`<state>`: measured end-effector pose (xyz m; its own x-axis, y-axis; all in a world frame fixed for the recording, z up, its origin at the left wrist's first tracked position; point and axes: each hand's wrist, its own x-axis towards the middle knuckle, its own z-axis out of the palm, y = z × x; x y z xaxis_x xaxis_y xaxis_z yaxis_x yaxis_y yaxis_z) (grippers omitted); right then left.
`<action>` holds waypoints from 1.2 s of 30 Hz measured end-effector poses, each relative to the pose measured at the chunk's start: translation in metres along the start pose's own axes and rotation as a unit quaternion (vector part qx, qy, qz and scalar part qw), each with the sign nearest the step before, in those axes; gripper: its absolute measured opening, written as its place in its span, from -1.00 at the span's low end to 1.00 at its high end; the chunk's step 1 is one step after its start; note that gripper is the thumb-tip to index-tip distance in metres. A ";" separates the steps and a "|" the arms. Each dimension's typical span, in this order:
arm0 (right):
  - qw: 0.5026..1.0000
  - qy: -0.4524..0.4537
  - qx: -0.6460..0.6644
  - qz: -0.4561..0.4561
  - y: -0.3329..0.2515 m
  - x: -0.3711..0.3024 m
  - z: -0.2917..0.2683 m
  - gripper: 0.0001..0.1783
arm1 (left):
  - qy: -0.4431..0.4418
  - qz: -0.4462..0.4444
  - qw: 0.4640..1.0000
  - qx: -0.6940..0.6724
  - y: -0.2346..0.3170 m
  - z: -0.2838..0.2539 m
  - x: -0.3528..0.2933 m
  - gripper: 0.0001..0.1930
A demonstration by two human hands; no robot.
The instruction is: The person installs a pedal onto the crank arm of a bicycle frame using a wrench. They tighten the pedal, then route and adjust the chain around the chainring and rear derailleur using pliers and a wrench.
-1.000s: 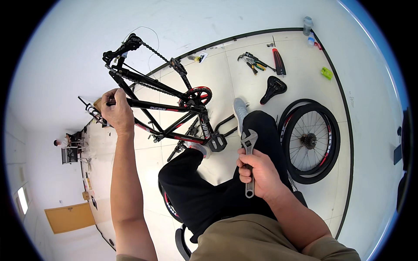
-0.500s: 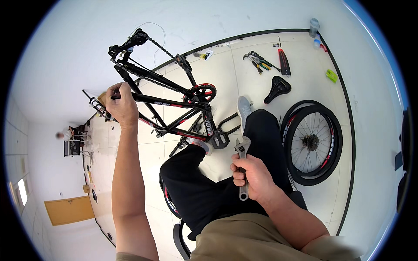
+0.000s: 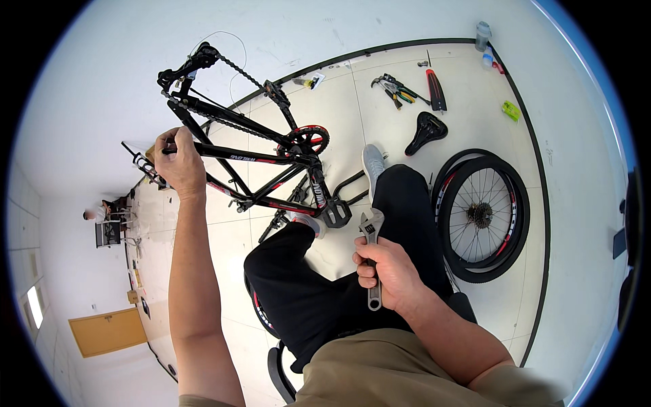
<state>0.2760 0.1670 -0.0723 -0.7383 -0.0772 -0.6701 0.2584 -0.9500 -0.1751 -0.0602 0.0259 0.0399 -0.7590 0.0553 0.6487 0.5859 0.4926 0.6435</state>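
Observation:
My left hand [image 3: 178, 161] grips the top tube of a black and red bicycle frame [image 3: 261, 157], which stands upside-down-tilted in front of my knees with its chain and crank [image 3: 308, 139] exposed. My right hand [image 3: 386, 271] is closed around the handle of a silver adjustable wrench [image 3: 371, 254], jaws pointing up just below the frame's pedal [image 3: 336, 214]. I sit with black trousers; one grey shoe [image 3: 372, 163] rests on the floor.
Two bicycle wheels [image 3: 483, 217] lie stacked on the tiled floor at my right. A black saddle [image 3: 426, 131], pliers [image 3: 393, 88], a red-handled tool [image 3: 434, 87], a green item [image 3: 511, 110] and bottles [image 3: 483, 34] lie near the wall. Another person [image 3: 102, 214] is far left.
My right hand has brought the wrench down and left, closer to my lap and under the pedal. The left hand keeps its hold on the frame.

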 end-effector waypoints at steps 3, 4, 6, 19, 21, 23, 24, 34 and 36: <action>1.000 -0.001 -0.007 0.001 0.001 0.001 -0.001 -0.93 | -0.001 -0.005 1.000 -0.006 -0.001 -0.001 0.000 -0.75; 1.000 0.000 -0.009 0.000 0.001 0.000 0.000 -0.93 | 0.000 -0.006 1.000 -0.006 -0.001 -0.001 -0.001 -0.75; 1.000 0.001 -0.008 -0.002 0.001 0.000 0.000 -0.92 | -0.002 -0.006 1.000 -0.014 0.002 0.001 -0.002 -0.75; 1.000 -0.016 -0.010 0.007 0.003 -0.001 -0.001 -0.84 | 0.011 0.020 1.000 0.002 0.007 0.002 -0.003 -0.77; 1.000 -0.022 -0.012 0.006 0.003 -0.001 -0.002 -0.83 | 0.014 0.023 1.000 0.002 0.010 0.003 -0.006 -0.77; 0.999 -0.028 -0.016 0.006 0.002 -0.001 -0.001 -0.83 | 0.014 0.023 1.000 -0.001 0.009 0.003 -0.005 -0.77; 0.999 -0.030 -0.018 0.006 0.002 -0.001 -0.001 -0.83 | 0.014 0.023 1.000 0.003 0.009 0.003 -0.005 -0.77; 0.999 -0.031 -0.023 0.005 0.003 -0.003 -0.001 -0.83 | 0.014 0.028 0.999 0.015 0.009 0.003 -0.005 -0.76; 0.999 -0.032 -0.023 0.005 0.003 -0.002 -0.002 -0.83 | 0.013 0.023 1.000 0.012 0.010 0.003 -0.005 -0.77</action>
<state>0.2793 0.1648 -0.0725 -0.7731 -0.1070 -0.6252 0.2926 -0.9347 -0.2019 -0.0509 0.0334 0.0418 -0.7236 0.0569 0.6878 0.6133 0.5101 0.6031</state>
